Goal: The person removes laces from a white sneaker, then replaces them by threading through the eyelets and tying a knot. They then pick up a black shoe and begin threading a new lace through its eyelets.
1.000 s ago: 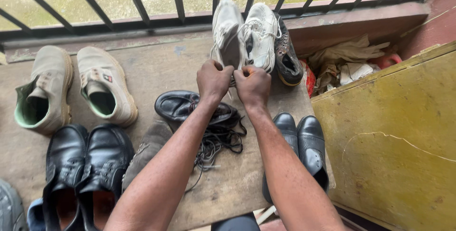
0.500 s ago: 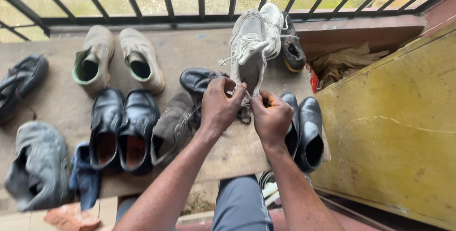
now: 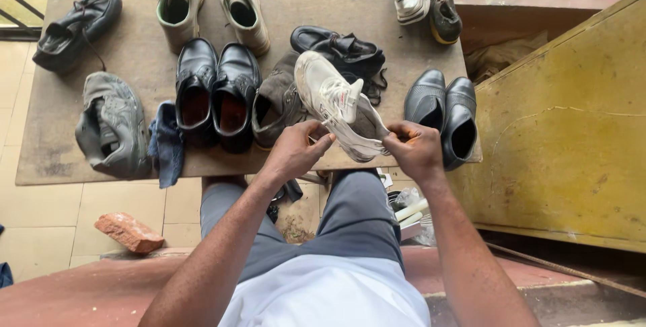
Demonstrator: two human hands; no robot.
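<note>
White sneaker held by both hands above the board's front edge.

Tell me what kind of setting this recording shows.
Probably a balcony or porch used for shoe cleaning or repair: worn shoes laid out on a board, a metal railing behind, and both hands on a white sneaker.
</note>
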